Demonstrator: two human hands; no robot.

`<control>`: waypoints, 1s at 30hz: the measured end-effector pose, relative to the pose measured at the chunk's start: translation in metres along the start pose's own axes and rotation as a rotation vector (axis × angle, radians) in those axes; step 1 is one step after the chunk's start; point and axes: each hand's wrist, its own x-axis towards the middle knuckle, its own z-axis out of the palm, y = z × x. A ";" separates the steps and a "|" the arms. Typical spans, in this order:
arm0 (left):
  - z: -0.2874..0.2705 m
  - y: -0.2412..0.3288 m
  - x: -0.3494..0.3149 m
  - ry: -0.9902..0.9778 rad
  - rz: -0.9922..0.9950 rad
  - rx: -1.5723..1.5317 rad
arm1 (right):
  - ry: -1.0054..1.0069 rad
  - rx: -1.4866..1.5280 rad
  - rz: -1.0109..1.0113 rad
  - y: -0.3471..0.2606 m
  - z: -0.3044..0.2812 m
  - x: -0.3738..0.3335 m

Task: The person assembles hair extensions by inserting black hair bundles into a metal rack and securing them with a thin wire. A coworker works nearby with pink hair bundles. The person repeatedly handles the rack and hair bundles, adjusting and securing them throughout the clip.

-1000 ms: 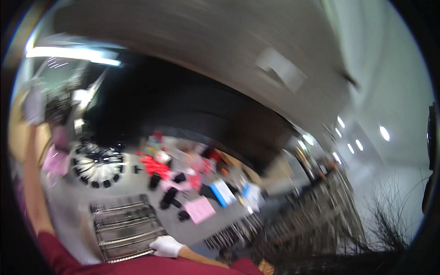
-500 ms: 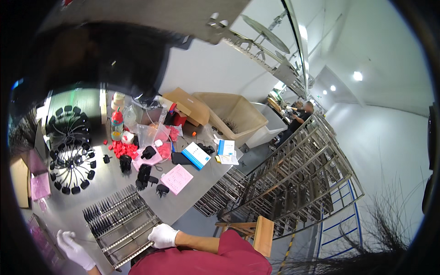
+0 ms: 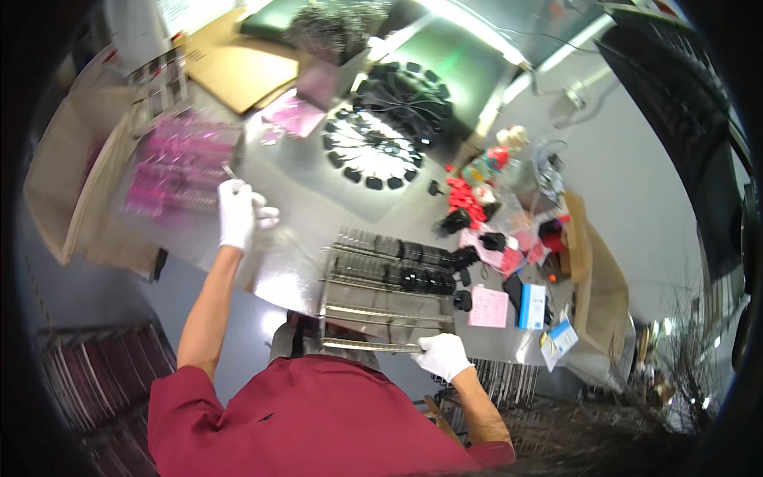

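Note:
A metal rack [image 3: 389, 318] lies at the table's front edge, with rows of thin dark pieces [image 3: 405, 266] standing in its far part and bare bars nearer me. My right hand [image 3: 443, 356], in a white glove, is closed on the rack's near right corner. Off to the left, my gloved left hand [image 3: 238, 216] is raised beside a rack of clear, pink-tinted pieces [image 3: 179, 167]. Its fingers are pinched, and a short thin light bit shows at the fingertips; blur hides what it is.
Black-ended cables [image 3: 373, 159] lie in rings at the back under a bright lamp. To the right are red bits [image 3: 465, 199], a pink sheet [image 3: 488, 308] and a blue-and-white booklet [image 3: 532, 306]. Flat cardboard [image 3: 238, 67] lies back left; a beige bin [image 3: 71, 175] stands far left.
The view has swung to the left. My left hand has moved from beside the rack to the pink-tinted pieces, its fingers now pinched. My right hand still grips the rack's near right corner.

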 end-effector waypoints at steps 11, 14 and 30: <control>-0.002 -0.030 0.005 0.062 -0.066 -0.030 | -0.041 -0.061 0.002 0.029 -0.003 0.007; -0.010 -0.039 0.001 0.095 -0.108 -0.078 | 0.002 -0.042 -0.015 0.034 0.001 0.009; -0.025 -0.114 -0.051 0.097 -0.256 -0.401 | -0.054 -0.049 -0.002 0.044 -0.040 0.008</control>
